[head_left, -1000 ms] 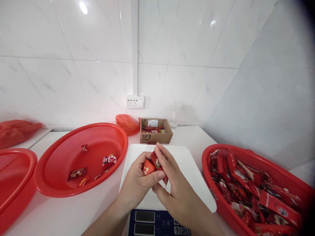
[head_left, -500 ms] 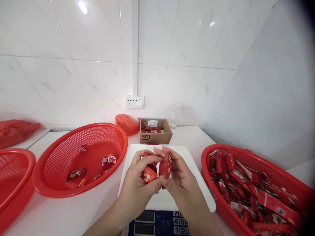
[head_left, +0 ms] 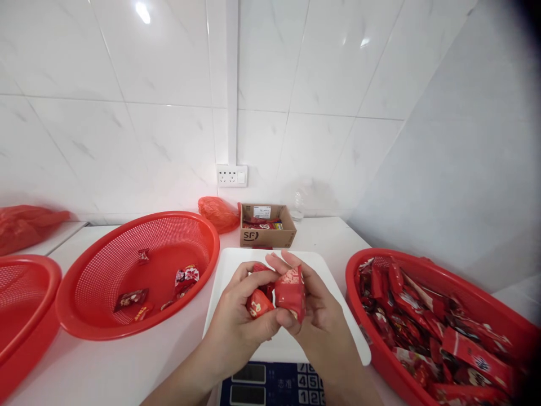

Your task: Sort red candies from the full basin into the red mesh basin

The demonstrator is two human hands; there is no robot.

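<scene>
Over the white pan (head_left: pixel 338 332) of a digital scale (head_left: pixel 270 383), my two hands meet. My left hand (head_left: pixel 240 310) is closed around several small red wrapped snack packets (head_left: pixel 258 304). Between the thumb and fingers of my right hand (head_left: pixel 316 310) is a red snack packet (head_left: pixel 291 293) with pale printing, its front turned toward me. The thumbs and fingertips of both hands almost touch. My fingers hide part of the packets, so what exactly they contain cannot be told.
A red basket (head_left: pixel 139 332) at left holds a few packets; another red basket (head_left: pixel 29 265) is cut off beside it. At right, a red basket (head_left: pixel 355 270) is heaped with packets. Behind the scale stand a cardboard box (head_left: pixel 266 237) of packets and an orange-red plastic bag (head_left: pixel 217 214).
The packet in my right hand has turned so its printed face shows more, and it has shifted slightly right. My left hand keeps its packets almost in place.
</scene>
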